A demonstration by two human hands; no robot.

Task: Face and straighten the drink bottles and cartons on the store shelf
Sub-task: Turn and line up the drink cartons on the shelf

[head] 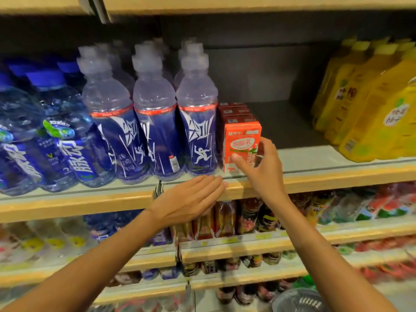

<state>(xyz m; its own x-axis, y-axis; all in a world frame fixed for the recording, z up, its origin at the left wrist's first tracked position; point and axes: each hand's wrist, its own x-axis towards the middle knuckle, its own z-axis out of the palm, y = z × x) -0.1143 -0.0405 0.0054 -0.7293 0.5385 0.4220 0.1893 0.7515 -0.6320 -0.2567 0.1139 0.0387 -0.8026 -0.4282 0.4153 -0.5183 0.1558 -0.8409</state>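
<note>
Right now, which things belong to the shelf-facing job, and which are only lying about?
Job: red carton, held by the right hand; left hand, open; blue-label bottles; yellow bottles.
Lying about: packs on the lower shelves; grey mesh object.

Red carton (242,140) upright, front-facing, just beside blue-label bottles (197,104).

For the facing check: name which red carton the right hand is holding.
The front carton, at the shelf edge, gripped by the right hand. The other cartons sit behind it, untouched.

Glossy clear plastic bottles (154,122) — matt printed carton (242,147) — wood-look shelf edge (337,179).
</note>
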